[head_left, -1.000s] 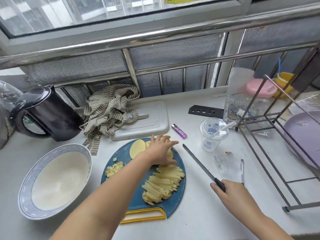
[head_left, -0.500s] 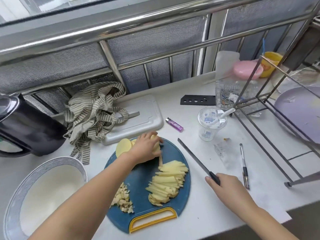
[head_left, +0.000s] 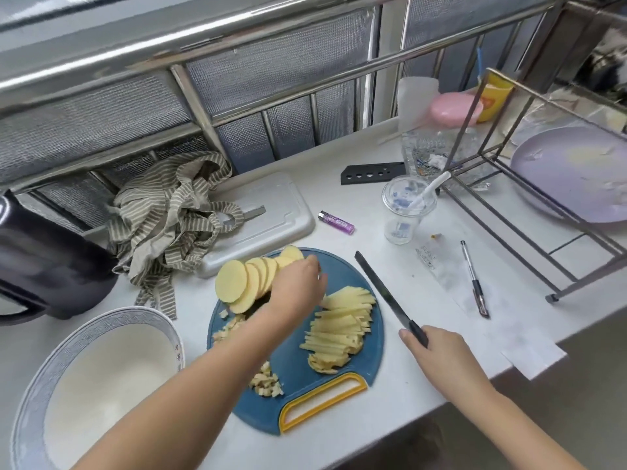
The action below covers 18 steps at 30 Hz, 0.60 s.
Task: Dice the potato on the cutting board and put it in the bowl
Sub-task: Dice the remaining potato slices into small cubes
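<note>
1. Your left hand (head_left: 298, 286) lies over the right end of the fanned round potato slices (head_left: 242, 283) at the far left of the blue cutting board (head_left: 291, 354). The back of the hand hides the fingers, so I cannot tell whether they pinch the slices or only press on them.
2. Your right hand (head_left: 441, 354) is wrapped round the black handle of the knife (head_left: 383, 293). The blade points far and left over the counter (head_left: 424, 300), just beside the board's right edge and apart from the potato.
3. The potato sits on the board in three forms: the slices, a heap of strips (head_left: 342, 323) at the right middle, and small dice (head_left: 266, 381) at the near left. The bowl (head_left: 40, 368) stands left of the board and shows no potato inside.
4. Expect the slices to be light and stiff, but wet with starch and so likely to slide over one another. Square them into a flat stack and press down from above, with your fingertips tucked back from the blade.
5. The strips look thin and loose, and probably snap easily. Gather them by their long sides into a bundle before you cut across.
6. The dice are too small to pinch well, so scoop them instead.
</note>
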Each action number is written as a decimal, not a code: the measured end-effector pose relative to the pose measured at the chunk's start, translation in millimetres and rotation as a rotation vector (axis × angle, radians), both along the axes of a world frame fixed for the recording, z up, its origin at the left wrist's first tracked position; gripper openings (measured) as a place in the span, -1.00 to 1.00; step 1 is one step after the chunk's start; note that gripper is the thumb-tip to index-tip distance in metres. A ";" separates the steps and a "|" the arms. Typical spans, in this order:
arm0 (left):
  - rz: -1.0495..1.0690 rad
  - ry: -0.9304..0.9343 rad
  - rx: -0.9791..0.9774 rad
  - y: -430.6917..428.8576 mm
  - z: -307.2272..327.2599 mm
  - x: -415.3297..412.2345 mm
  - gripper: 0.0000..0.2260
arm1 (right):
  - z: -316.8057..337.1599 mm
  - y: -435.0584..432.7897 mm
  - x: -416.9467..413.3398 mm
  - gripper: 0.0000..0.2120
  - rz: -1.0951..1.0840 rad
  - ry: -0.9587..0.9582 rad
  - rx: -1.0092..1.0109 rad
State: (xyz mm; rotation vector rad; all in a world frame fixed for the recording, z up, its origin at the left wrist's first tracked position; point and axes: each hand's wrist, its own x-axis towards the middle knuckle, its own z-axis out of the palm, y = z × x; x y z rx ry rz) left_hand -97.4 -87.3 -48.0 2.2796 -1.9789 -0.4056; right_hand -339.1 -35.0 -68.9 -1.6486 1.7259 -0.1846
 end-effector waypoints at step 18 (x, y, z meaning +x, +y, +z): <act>-0.152 0.420 0.137 -7.0 -38.2 -15.9 -0.72 | -10.2 26.7 25.3 -0.59 -0.101 0.102 0.015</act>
